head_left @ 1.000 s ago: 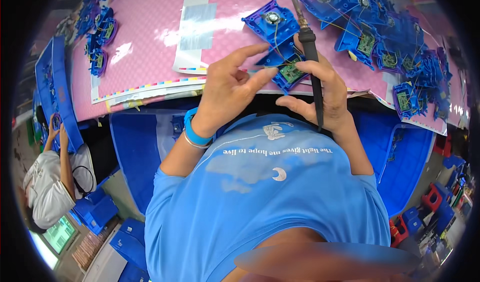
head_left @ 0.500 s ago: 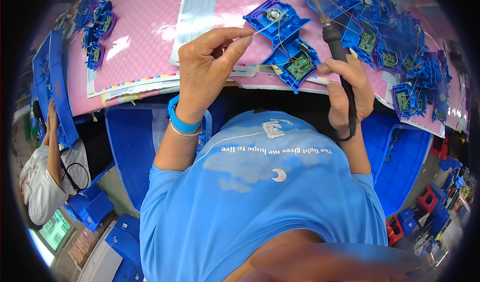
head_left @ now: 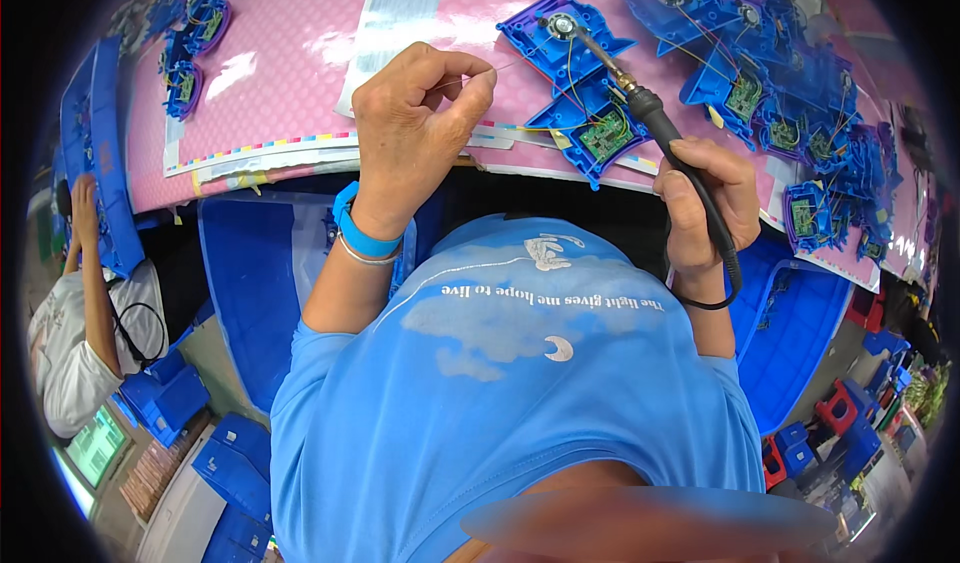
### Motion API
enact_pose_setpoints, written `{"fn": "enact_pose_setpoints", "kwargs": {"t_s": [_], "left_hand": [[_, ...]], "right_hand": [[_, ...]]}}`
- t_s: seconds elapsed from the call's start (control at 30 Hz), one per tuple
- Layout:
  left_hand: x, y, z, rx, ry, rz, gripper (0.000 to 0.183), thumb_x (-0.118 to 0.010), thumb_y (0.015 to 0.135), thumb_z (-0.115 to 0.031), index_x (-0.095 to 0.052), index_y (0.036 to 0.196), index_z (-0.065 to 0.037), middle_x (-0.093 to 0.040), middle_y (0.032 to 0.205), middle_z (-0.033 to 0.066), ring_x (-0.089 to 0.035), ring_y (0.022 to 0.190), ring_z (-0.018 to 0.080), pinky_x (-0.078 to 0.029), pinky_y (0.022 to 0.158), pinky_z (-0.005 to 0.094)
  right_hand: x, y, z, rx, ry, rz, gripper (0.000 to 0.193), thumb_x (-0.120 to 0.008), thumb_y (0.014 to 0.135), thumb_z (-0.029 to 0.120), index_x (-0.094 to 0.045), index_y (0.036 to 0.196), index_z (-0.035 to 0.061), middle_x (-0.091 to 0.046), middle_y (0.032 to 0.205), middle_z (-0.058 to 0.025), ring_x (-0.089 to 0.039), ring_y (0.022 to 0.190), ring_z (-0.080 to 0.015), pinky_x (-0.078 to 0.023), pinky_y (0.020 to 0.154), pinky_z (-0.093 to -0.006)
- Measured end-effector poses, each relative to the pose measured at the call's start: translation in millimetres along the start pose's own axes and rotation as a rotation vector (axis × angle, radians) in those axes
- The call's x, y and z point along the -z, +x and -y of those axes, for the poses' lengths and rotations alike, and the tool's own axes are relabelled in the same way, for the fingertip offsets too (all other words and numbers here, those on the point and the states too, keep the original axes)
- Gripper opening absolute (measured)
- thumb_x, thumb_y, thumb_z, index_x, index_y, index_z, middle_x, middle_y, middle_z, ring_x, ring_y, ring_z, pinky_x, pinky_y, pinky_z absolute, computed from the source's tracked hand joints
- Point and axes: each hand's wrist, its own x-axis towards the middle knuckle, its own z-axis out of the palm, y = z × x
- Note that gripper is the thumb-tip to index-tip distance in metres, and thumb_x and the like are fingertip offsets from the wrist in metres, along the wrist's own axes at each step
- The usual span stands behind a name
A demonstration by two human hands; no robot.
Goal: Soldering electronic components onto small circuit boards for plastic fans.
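My right hand (head_left: 712,203) grips the black handle of a soldering iron (head_left: 655,121), whose metal tip reaches the round speaker (head_left: 562,27) in a blue plastic housing half (head_left: 535,48). Thumb and forefinger of my left hand (head_left: 412,103) are pinched on a thin strand of solder wire (head_left: 510,65) pointing toward that housing. Just below, a second blue shell piece holds a green circuit board (head_left: 605,136). Thin yellow and red wires link the board and speaker.
Many similar blue housings with boards (head_left: 790,128) crowd the table's right side. Others (head_left: 195,43) lie at the far left. Pink sheeting (head_left: 270,83) covers the table. Blue bins (head_left: 245,293) stand below its front edge. At left, another person (head_left: 85,323) sits by a blue tray.
The soldering iron's tip has swung down and left from above the neighbouring housings onto the speaker. My left hand keeps its pinch on the solder wire, nearly in place.
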Motion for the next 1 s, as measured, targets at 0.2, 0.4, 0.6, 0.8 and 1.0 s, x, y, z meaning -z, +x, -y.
{"fn": "enact_pose_setpoints", "kwargs": {"t_s": [0.2,0.4,0.6,0.8,1.0], "left_hand": [[0,1,2,-0.014,0.004,0.008,0.004,-0.077,0.081,-0.004,-0.073,0.083,-0.003,-0.066,0.073,0.004,-0.061,0.063,0.011,-0.047,0.057,0.0246],[1,1,2,-0.008,0.013,0.021,0.005,-0.077,0.081,-0.004,-0.073,0.083,-0.003,-0.066,0.074,0.0042,-0.062,0.063,0.0115,-0.048,0.057,0.0242],[1,2,2,-0.009,0.026,0.03,0.005,-0.077,0.08,-0.004,-0.073,0.083,-0.003,-0.065,0.073,0.0041,-0.062,0.062,0.0114,-0.048,0.056,0.0243],[0,3,3,-0.016,0.022,0.036,0.005,-0.077,0.08,-0.004,-0.073,0.083,-0.003,-0.065,0.073,0.0041,-0.062,0.062,0.0112,-0.048,0.056,0.0243],[-2,4,4,-0.011,0.027,0.039,0.005,-0.077,0.08,-0.005,-0.074,0.084,-0.003,-0.065,0.073,0.0044,-0.063,0.063,0.0114,-0.049,0.057,0.0243]], "right_hand": [[-6,5,0,-0.047,0.044,-0.032,0.023,-0.074,0.083,0.003,-0.068,0.106,-0.0016,-0.072,0.09,-0.0116,-0.061,0.068,-0.0109,-0.047,0.06,-0.0244],[-6,12,0,0.005,-0.005,0.016,0.022,-0.074,0.08,0.002,-0.07,0.102,-0.0018,-0.071,0.084,-0.0136,-0.063,0.067,-0.0158,-0.048,0.06,-0.027],[-4,14,2,0.024,-0.064,0.105,0.024,-0.069,0.085,0.001,-0.066,0.107,-0.0041,-0.067,0.094,-0.0137,-0.059,0.078,-0.0132,-0.048,0.069,-0.0257],[-8,17,0,0.044,-0.08,0.042,0.021,-0.074,0.081,0.004,-0.069,0.101,-0.0018,-0.071,0.085,-0.0139,-0.065,0.068,-0.0197,-0.049,0.061,-0.0297],[-4,15,-2,0.093,-0.16,0.082,0.022,-0.074,0.081,0.002,-0.069,0.102,-0.0032,-0.07,0.084,-0.014,-0.063,0.066,-0.0197,-0.048,0.06,-0.0304]]}}
